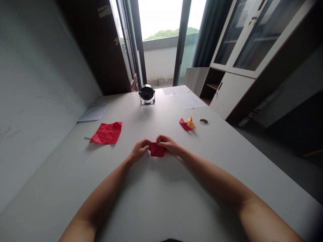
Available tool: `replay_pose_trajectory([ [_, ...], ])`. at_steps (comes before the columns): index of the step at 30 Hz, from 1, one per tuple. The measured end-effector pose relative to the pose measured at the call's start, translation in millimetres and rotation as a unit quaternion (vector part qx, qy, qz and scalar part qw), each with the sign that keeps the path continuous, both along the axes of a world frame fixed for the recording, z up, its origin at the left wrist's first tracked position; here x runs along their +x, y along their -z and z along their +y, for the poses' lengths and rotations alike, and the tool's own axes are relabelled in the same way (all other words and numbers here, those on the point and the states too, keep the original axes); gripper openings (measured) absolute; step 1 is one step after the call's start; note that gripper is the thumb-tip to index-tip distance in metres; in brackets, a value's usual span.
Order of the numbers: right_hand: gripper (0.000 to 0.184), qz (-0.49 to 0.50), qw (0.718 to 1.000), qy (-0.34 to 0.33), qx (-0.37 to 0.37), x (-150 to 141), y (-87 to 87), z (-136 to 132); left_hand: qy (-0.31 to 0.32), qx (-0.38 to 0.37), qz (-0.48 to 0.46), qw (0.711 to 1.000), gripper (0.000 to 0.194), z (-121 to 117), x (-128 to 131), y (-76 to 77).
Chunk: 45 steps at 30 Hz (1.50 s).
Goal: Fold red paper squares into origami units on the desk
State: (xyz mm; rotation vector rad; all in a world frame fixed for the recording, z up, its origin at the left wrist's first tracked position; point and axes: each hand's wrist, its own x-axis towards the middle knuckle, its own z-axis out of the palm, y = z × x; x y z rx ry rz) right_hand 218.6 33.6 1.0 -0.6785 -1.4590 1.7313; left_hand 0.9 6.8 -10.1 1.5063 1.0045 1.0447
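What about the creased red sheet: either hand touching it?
No, left hand and right hand are at the folded paper, apart from that sheet.

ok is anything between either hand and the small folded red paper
Nothing visible: the left hand is at the left edge of the folded red paper, the right hand on its upper right. The creased red sheet lies farther left.
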Motion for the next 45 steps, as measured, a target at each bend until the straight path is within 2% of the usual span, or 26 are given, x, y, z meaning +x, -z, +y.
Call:
replay_pose_trajectory([
  [7,0.028,-0.009,1.000,-0.010,0.009,1,0.3,1,0.028,0.006,0.038,0.999,0.040,-3,-3,-3.6],
  [13,0.028,-0.009,1.000,-0.011,0.016,1,-2.0,0,0.049,0.034,0.074,0.996,0.032,-4,-3,-6.0],
  [20,0.031,-0.029,0.999,-0.004,0.017,0,-1.2,0,0.011,0.043,0.109,0.993,0.027,-3,-1,0.9],
  [30,0.026,-0.023,1.000,0.002,0.009,-1,-6.8,-3,0.004,0.068,0.124,0.990,0.028,-3,-2,2.8],
  [37,0.025,-0.022,1.000,-0.002,0.011,0,-3.8,-1,0.003,0.072,0.133,0.988,0.029,-4,-2,-0.2],
  [45,0.025,-0.025,1.000,-0.008,0.011,-1,-3.8,-1,-0.006,0.060,0.139,0.988,0.027,-2,-1,3.8],
])
